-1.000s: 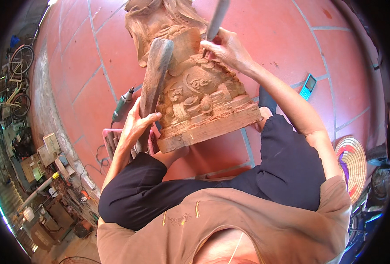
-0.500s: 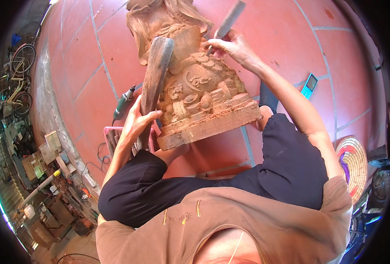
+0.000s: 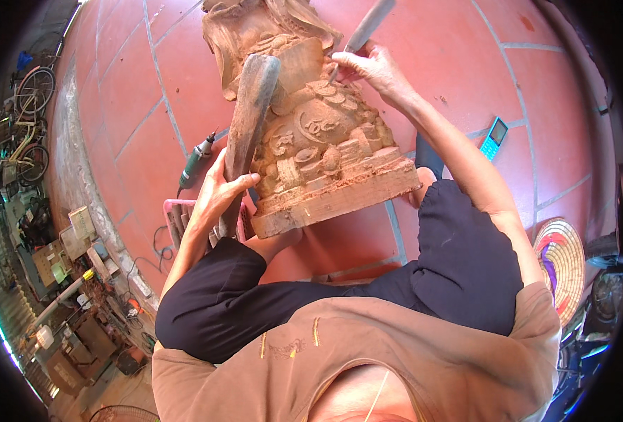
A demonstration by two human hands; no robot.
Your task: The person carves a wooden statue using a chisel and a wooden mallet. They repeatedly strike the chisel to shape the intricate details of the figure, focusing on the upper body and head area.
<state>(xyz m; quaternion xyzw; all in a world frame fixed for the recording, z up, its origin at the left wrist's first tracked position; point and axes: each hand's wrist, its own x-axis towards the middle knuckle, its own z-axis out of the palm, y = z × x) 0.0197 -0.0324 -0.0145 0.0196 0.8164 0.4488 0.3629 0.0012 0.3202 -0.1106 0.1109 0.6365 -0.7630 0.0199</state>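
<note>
A carved wooden statue (image 3: 318, 130) with coin-like and rounded reliefs rests tilted on its thick block base in front of my crossed legs. My left hand (image 3: 220, 193) is closed around the lower part of a long wooden club-shaped mallet (image 3: 252, 105). Its thick end points away and overlaps the statue's left side. At the statue's upper right, my right hand (image 3: 376, 72) pinches a chisel (image 3: 368, 27), its grey handle leaning up and to the right. The chisel's thin tip meets the carving close to the coin shapes.
A green rotary power tool (image 3: 197, 162) lies left of the statue, beside a pink basket (image 3: 169, 205) of tools. On the red tiles at right are a blue phone (image 3: 494, 139) and a woven hat (image 3: 570, 271). Bicycles (image 3: 36, 95) and clutter line the far left.
My right hand and the chisel have shifted slightly up, with the fingers a little straighter on the shaft. The mallet's thick end has risen slightly; the statue looks unmoved.
</note>
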